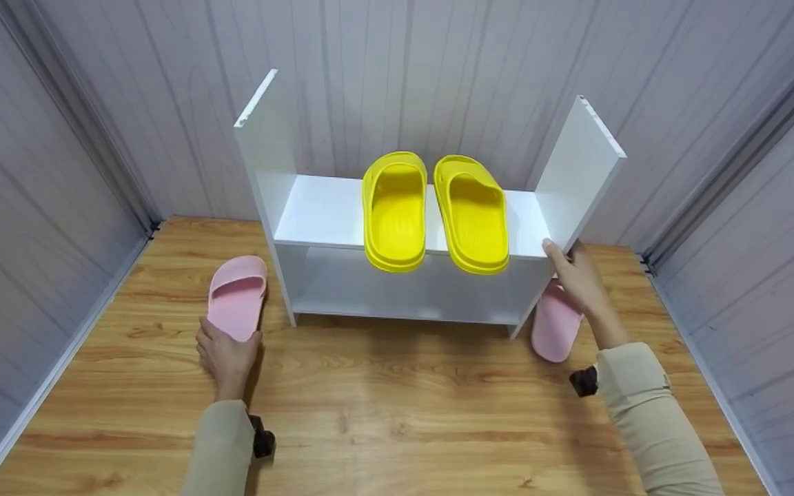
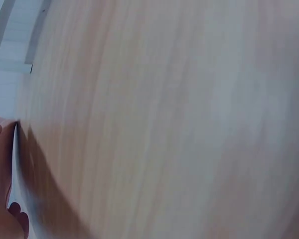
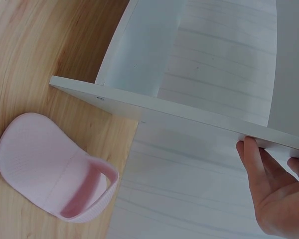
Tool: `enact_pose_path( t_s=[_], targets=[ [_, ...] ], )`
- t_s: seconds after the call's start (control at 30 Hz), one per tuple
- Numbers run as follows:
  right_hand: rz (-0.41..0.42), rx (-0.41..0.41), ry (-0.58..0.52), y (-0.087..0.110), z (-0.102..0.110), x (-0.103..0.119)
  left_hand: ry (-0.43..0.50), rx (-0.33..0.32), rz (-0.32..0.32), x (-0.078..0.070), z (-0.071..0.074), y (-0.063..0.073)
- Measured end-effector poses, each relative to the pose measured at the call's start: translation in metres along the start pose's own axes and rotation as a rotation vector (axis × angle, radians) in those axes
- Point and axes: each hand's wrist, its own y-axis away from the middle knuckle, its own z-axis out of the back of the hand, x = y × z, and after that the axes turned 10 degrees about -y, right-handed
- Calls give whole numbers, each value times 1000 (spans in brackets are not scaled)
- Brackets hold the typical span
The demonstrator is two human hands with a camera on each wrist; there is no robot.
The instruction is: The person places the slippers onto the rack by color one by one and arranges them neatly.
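here, pink slipper in left grip

The head view's bottom edge crops 2 sleeves; at right, the right hand partly hides 1 pink slipper.

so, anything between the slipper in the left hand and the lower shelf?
Straight across, yes: the left side panel stands between the pink slipper in the left hand and the lower shelf. From the front, nothing visible blocks that shelf.
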Motion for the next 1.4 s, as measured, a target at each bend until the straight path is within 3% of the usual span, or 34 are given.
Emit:
enact_pose_path(
  t_s=[0.3,0.57,0.83,1.13,1.4],
  targets=[
    [9,-17,29,0,0,0,-57,32,-54,9,18,-6],
    [10,-8,6,1,-1,1,-75,111,-107,21,38,-10],
    [20,-12,16,1,-1,1,-107,106,-173,34,57,-12],
    [21,-2,7,2,-1,2,-194,192,-208,45,80,-14],
    [15,8,-8,1,0,2,-244,280,-336,56,102,-18]
  ],
)
